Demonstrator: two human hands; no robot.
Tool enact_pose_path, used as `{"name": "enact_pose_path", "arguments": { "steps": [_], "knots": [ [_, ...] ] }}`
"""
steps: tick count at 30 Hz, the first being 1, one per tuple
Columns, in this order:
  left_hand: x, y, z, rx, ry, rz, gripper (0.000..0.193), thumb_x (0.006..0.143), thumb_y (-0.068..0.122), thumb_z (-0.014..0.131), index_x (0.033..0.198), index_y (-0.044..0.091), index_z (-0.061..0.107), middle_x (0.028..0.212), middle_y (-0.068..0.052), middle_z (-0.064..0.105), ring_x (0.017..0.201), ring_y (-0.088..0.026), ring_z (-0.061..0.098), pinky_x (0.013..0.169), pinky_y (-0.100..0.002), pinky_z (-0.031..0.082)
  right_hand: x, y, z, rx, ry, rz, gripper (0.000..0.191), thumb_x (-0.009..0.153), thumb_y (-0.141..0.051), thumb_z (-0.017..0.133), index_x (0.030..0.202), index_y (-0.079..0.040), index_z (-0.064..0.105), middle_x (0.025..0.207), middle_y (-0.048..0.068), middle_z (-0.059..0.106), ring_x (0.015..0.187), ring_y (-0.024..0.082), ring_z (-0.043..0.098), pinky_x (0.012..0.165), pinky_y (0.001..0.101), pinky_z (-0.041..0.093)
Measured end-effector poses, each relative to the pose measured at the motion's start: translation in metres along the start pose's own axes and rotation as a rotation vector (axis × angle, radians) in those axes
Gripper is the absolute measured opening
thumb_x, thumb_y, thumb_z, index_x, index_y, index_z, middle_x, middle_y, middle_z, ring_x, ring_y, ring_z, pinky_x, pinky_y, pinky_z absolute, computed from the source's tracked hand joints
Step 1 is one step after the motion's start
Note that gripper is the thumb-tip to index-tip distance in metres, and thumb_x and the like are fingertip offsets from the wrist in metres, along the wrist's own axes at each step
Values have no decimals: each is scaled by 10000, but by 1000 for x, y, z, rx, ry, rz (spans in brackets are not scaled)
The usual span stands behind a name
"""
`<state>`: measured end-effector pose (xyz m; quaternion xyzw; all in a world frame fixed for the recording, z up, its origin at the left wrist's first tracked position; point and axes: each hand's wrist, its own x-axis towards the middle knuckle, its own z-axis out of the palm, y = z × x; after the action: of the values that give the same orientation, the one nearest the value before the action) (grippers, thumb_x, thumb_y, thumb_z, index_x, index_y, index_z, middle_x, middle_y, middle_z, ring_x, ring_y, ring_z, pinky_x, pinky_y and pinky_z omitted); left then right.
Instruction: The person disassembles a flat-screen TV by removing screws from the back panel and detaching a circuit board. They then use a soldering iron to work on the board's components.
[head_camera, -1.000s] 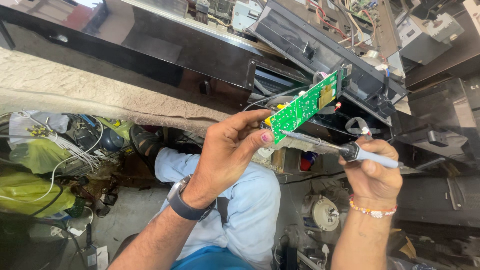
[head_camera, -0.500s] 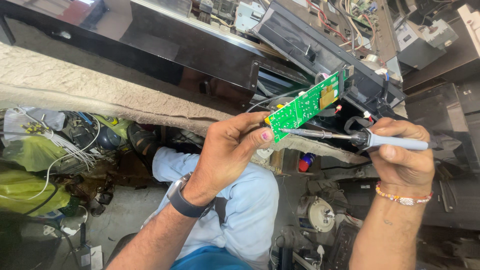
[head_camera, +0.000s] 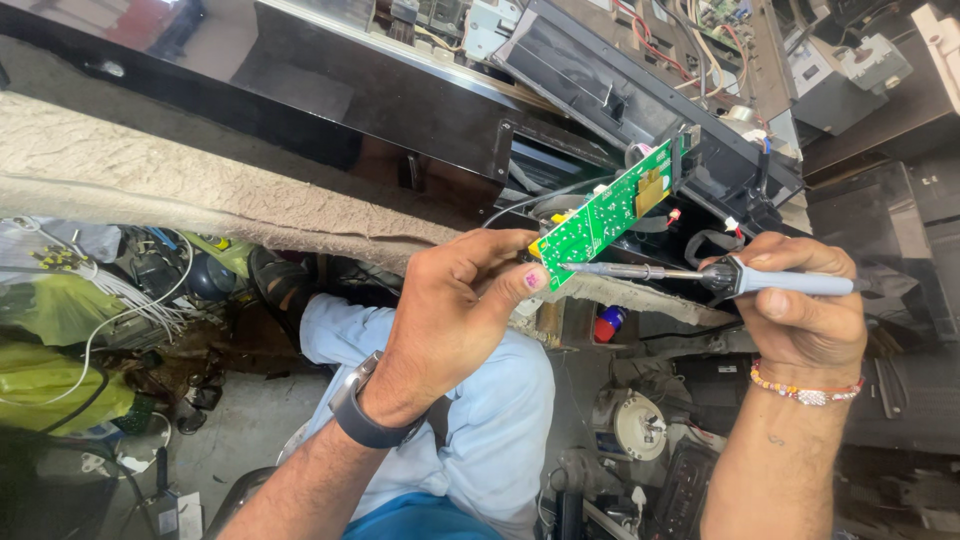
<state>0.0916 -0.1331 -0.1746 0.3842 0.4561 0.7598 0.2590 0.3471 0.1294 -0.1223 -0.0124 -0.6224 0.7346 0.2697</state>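
Presently: green circuit board (head_camera: 610, 212) under soldering iron (head_camera: 700, 278).
Left hand (head_camera: 455, 305) pinches board's lower end, raised before black appliance panel (head_camera: 330, 85); right hand (head_camera: 800, 310) closed around iron's blue handle, tip touching board's lower edge.

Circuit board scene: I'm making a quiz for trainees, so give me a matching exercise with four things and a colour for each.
Things:
1. circuit board
2. soldering iron handle
3. wristband on the left hand
4. bracelet on the right hand

Colours:
A. pale blue
B. orange and white beads
C. green
D. dark grey

Pairs: 1-C, 2-A, 3-D, 4-B
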Motion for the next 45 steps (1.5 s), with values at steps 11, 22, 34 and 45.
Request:
{"name": "enact_pose_path", "arguments": {
  "steps": [11, 22, 34, 45],
  "knots": [
    [1, -6, 13, -374, -80, -67, 233, 1018, 58, 655, 1207, -34, 554, 1010, -64, 672, 831, -75, 655, 718, -259, 614, 0, -4, -11, 63, 44, 46, 253, 868, 83, 788, 1111, 126, 735, 1120, 273, 711, 1065, 332, 707, 1062, 442, 540],
    [7, -11, 22, -547, 0, -81, 274, 1000, 129, 698, 1178, -50, 591, 975, -74, 690, 783, -76, 657, 657, -268, 617, 11, -4, -1, 60, 59, 55, 238, 886, 25, 818, 1099, 105, 748, 1067, 258, 726, 1023, 365, 716, 1011, 538, 560],
    [4, -6, 21, -614, 100, -177, 256, 908, 98, 780, 1050, -71, 650, 884, -157, 750, 621, -115, 650, 543, -269, 552, 14, -7, -5, 63, 37, 78, 235, 895, 27, 819, 1107, 106, 753, 1074, 272, 728, 1020, 371, 718, 1045, 527, 547],
    [1, -16, 23, -657, 131, -137, 242, 911, 82, 788, 1037, -69, 647, 899, -184, 754, 626, -116, 647, 531, -258, 529, 10, -5, -3, 59, 55, 64, 252, 879, 51, 810, 1114, 118, 746, 1103, 275, 725, 1047, 358, 715, 1070, 503, 538]
  ]
}}
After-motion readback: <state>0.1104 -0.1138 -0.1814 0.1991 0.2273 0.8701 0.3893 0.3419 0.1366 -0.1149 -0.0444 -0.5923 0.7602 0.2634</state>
